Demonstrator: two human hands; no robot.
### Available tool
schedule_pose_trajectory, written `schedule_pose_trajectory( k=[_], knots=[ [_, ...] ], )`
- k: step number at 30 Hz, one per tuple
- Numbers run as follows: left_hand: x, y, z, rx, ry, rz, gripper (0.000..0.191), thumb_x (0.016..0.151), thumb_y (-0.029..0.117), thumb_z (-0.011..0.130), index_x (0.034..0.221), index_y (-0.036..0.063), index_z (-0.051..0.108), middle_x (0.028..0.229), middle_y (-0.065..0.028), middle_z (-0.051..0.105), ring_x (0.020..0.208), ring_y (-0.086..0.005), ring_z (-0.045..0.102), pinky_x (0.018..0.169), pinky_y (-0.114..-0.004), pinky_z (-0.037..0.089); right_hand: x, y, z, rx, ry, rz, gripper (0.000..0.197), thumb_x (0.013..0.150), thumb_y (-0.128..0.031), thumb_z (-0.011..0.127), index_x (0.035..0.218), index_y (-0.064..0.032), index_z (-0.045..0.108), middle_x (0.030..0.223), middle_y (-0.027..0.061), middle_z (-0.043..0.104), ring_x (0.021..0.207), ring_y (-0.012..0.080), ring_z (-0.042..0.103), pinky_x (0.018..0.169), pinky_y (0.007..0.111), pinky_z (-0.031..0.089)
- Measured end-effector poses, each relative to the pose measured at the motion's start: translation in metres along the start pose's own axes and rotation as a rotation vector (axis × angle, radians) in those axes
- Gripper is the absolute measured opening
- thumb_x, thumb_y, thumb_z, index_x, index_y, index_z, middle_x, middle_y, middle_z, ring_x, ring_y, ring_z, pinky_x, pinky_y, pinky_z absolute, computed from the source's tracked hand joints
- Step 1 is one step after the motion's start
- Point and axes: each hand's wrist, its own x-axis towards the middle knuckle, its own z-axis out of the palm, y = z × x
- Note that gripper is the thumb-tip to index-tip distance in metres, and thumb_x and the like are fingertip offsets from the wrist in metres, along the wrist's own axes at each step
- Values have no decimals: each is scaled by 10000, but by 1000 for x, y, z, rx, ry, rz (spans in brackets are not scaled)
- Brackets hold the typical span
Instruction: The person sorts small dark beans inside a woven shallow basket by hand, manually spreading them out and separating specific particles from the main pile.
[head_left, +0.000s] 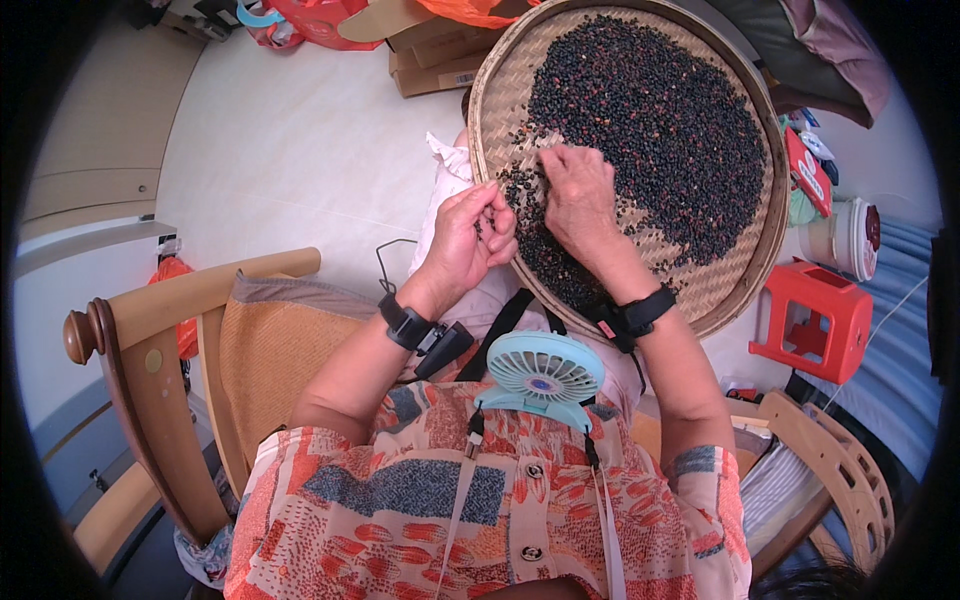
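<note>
A round woven bamboo tray (780, 202) lies across my lap, holding a wide heap of small dark beans or seeds (652, 112) mixed with reddish ones. A smaller dark pile (551, 262) lies at the tray's near left side. My right hand (581, 195) reaches down into the tray between the two piles, its fingertips bent together at the seeds; whether they pinch any is hidden. At the left rim, my left hand (476, 234) is curled palm up around a few dark seeds.
A light blue portable fan (546, 367) hangs at my chest. To the right stand a red plastic stool (817, 322) and a white lidded bucket (840, 238). A wooden chair (202, 300) is at the left, and cardboard boxes (435, 56) lie beyond the tray's left side.
</note>
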Motion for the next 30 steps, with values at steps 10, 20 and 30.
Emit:
schedule_pose_trajectory(
  k=[10,20,30],
  knots=[
    [-2,1,0,-2,2,4,243,956,253,406,798,75,457,615,-41,448,446,-114,369,369,-242,277,-44,13,-29,-2,-49,176,436,659,53,550,1091,-8,541,1125,150,509,1044,340,462,860,429,379],
    [1,0,-2,26,-10,1,252,955,264,412,796,75,466,613,-37,445,458,-110,371,391,-238,284,-81,21,-24,-43,-66,176,457,760,-27,572,1202,25,469,1285,253,398,1211,425,362,1022,496,287],
    [0,-2,2,48,26,15,262,955,253,414,764,81,467,580,-18,419,432,-101,347,368,-237,272,-96,20,-22,-44,-66,225,498,800,-114,568,1242,51,410,1319,256,369,1236,430,333,1044,499,257]
  ],
)
